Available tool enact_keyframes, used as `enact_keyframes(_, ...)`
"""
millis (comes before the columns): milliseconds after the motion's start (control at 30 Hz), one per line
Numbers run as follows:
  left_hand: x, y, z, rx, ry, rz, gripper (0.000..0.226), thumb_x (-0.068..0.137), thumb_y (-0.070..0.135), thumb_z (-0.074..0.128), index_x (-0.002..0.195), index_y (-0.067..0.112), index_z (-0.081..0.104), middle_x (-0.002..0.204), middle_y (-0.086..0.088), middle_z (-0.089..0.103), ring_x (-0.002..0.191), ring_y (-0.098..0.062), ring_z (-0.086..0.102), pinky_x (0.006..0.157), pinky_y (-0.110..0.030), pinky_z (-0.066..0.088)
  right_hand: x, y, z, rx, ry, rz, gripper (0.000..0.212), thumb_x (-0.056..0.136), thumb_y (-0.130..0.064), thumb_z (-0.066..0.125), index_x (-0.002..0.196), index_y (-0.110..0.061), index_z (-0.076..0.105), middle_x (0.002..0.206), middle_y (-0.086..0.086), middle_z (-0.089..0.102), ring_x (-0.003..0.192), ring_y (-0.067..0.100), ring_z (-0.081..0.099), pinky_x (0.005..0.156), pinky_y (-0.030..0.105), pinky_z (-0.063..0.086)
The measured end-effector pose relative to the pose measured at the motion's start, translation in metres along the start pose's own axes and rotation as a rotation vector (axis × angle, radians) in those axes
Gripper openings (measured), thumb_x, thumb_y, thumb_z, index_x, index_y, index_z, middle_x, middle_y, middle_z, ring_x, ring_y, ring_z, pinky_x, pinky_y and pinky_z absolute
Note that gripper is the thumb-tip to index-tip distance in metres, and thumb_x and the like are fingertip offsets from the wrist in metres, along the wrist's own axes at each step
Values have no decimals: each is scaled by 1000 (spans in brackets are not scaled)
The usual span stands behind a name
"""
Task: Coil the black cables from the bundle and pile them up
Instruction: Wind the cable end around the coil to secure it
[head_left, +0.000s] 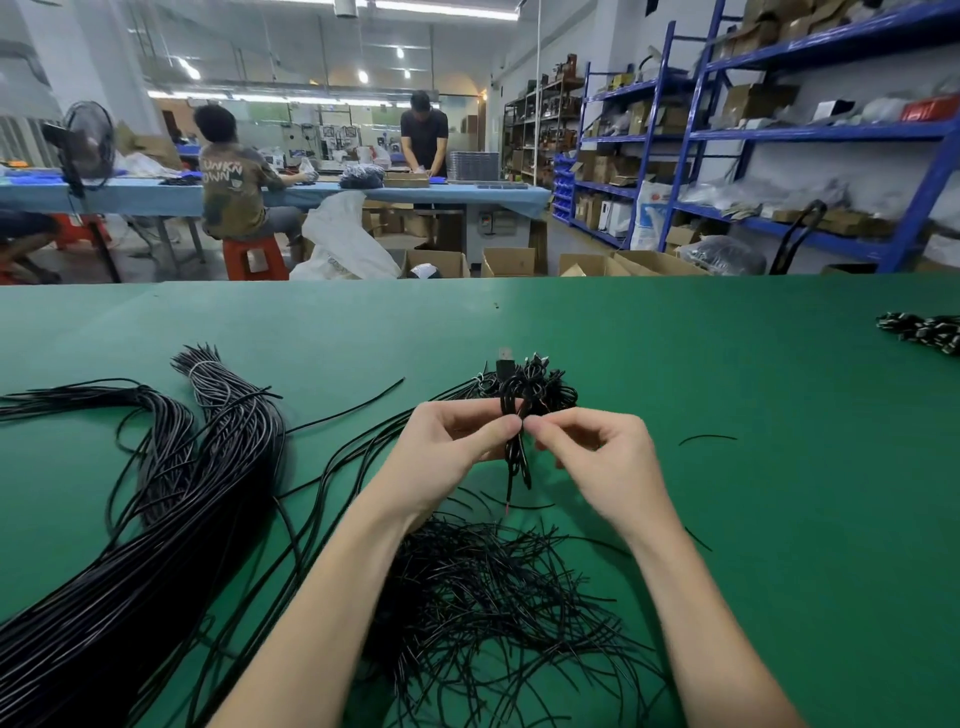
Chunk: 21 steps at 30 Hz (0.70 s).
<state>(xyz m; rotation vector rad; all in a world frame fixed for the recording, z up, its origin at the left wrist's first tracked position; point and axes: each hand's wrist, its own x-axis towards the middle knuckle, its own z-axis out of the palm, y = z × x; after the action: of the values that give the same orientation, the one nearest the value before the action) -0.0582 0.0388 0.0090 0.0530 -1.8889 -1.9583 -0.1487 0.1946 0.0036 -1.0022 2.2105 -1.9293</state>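
Observation:
Above the green table (727, 467) my left hand (447, 457) and my right hand (597, 457) meet at their fingertips and pinch a coiled black cable (514, 410). Its loops stand above my fingers and hang below them, with a loose end dangling. Just behind it lies a pile of coiled cables (540, 384) with a USB plug sticking up. A thick bundle of long black cables (156, 519), tied with a white band near its far end, runs along the left. A heap of short black ties (493, 597) lies between my forearms.
Another dark coiled bunch (924, 330) sits at the table's right edge. One short tie (706, 439) lies alone right of my hands. Beyond the table are cardboard boxes, blue shelving, and two people at a blue workbench.

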Motion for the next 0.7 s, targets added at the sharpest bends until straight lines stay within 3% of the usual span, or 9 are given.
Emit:
enact_keyframes(100,0,-2,3,88,9,55,20,90,5,70,105,16,77,101,0,78,93,-5,72,78,-16,54,-1,-4,5,602,-182,597,15,78,-21,79,64,-15,78,64,-2,64,51,6,49,38,12,33)
enact_keyframes(133,0,-3,3,104,12,57,20,90,5,71,105,16,77,101,0,78,92,-6,72,78,-16,54,-1,-4,6,707,-177,688,12,77,-20,79,66,-13,77,64,-1,63,48,4,48,35,12,32)
enact_keyframes(200,1,-5,1,96,41,41,19,90,6,71,104,16,78,101,-1,78,92,-7,72,78,-17,54,-1,-2,11,555,-115,570,7,83,-18,79,78,-14,78,69,-1,68,50,4,52,38,14,36)
enact_keyframes(300,1,-6,-3,-55,59,-24,15,89,10,71,99,16,80,105,-7,77,94,-13,73,79,-19,55,-2,-1,10,135,-8,136,8,88,-18,79,92,-25,79,79,0,77,56,9,60,44,20,45)
enact_keyframes(400,0,-6,-6,-141,26,-85,18,82,20,73,97,17,82,106,-8,77,93,-13,73,79,-21,56,-1,4,1,-81,-24,-78,15,84,-26,83,94,-36,81,77,-17,75,57,8,63,52,14,47)
enact_keyframes(533,0,-12,-3,-152,9,-103,25,80,20,74,102,9,79,108,-13,76,96,-18,72,82,-23,56,-2,8,-2,-190,-18,-138,7,81,-29,85,81,-36,81,68,-24,71,58,4,61,56,9,44)
enact_keyframes(700,1,-18,-2,-80,95,-77,16,87,14,73,102,12,79,105,-9,77,99,-18,73,82,-21,56,-3,16,8,-226,-18,-184,14,85,-21,81,78,-33,79,74,-23,72,66,4,64,58,9,44)
